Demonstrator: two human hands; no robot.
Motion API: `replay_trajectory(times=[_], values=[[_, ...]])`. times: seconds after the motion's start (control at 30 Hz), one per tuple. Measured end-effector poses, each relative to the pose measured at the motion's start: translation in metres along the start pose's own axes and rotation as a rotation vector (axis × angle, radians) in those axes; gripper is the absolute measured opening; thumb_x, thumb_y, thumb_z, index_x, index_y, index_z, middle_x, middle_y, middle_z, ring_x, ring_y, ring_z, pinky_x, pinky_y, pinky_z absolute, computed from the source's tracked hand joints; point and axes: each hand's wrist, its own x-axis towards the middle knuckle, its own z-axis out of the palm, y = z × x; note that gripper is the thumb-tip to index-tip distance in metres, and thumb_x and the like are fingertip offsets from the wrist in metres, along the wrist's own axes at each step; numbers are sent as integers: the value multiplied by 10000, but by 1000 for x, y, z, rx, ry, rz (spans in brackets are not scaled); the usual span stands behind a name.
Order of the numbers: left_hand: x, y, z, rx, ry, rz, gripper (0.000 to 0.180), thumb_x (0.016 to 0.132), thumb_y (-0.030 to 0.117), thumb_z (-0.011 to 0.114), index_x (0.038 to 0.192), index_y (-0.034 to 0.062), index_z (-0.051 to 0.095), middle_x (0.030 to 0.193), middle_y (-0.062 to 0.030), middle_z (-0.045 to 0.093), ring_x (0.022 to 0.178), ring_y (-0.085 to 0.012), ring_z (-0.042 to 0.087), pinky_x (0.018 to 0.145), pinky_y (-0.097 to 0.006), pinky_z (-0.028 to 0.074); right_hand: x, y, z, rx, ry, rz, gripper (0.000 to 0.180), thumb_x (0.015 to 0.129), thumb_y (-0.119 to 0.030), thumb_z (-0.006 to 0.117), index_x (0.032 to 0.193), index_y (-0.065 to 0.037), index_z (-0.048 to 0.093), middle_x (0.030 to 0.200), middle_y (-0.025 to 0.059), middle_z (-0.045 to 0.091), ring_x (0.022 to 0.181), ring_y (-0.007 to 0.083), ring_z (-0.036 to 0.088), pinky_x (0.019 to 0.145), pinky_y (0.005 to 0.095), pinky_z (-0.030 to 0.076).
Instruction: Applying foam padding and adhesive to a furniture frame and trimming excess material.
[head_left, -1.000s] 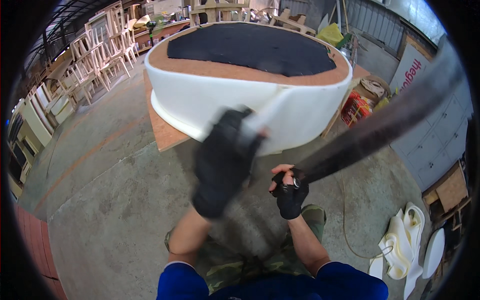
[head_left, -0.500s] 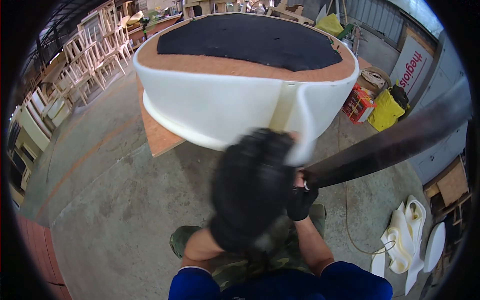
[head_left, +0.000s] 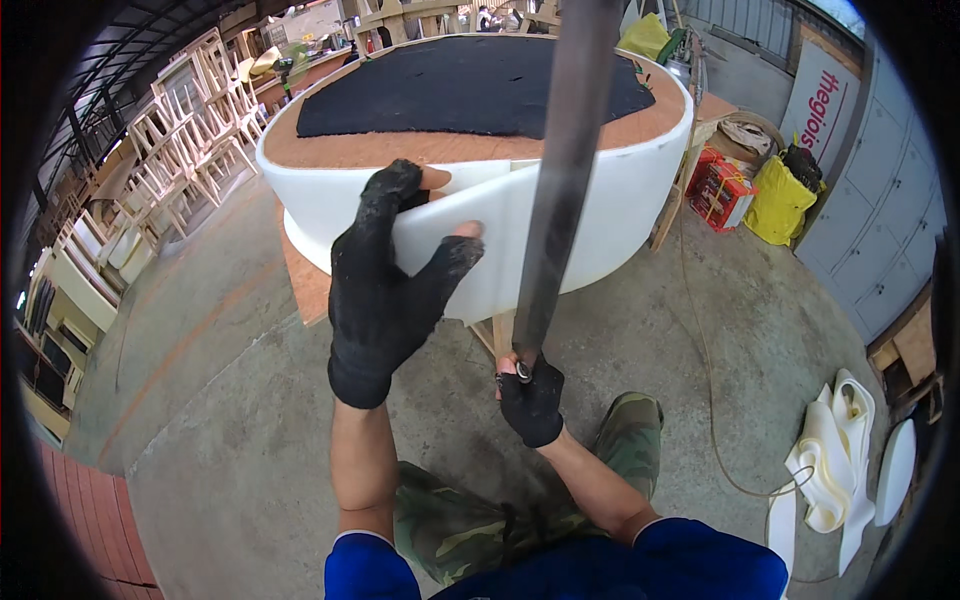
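My left hand, in a black fingerless glove, grips the loose end of a white foam strip, thumb on its outer face and fingers behind its top edge. The strip wraps the side of a rounded wooden frame with a black sheet on top. My right hand, gloved the same way, closes round the base of a long, flat, dark metal blade, apparently a long knife. Its handle is mostly hidden in my fist. The blade points up and away, passing across the foam in view.
White foam offcuts lie on the concrete floor at right, beside a thin hose. A red box and a yellow bag stand near grey lockers. Bare wooden chair frames are stacked at far left.
The blade has swung from pointing right to nearly upright. My left hand has moved left and up, drawing the foam strip's end leftward across the frame's side. My right hand has shifted left.
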Motion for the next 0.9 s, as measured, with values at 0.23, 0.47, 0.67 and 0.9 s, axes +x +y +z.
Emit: replay_trajectory(times=[0.23,0.47,0.67,0.9], values=[[8,8,3,9,-18,-191,442,801,256,856,1105,-23,700,956,-163,734,800,-221,724,712,-348,588,2,-3,5,-91,31,-76,212,961,-222,685,895,-42,597,666,132,628,593,281,663,560,369,499],[8,-3,6,41,17,-91,417,810,243,849,1102,-16,703,953,-151,736,781,-206,717,704,-340,588,4,-1,8,-47,46,-33,189,981,-189,660,903,-28,599,645,91,583,554,177,588,546,328,453],[8,-2,8,-21,14,-184,408,814,233,846,1107,-14,707,958,-144,735,732,-192,708,662,-320,582,4,-4,7,-97,60,-124,185,983,-189,658,929,-19,605,660,107,584,562,178,578,547,326,449],[9,-2,8,24,13,-109,374,819,225,839,1077,-17,717,903,-138,723,724,-197,707,652,-322,573,1,-6,9,-107,67,-142,188,970,-187,669,924,-18,604,677,136,603,564,250,613,548,354,464]])
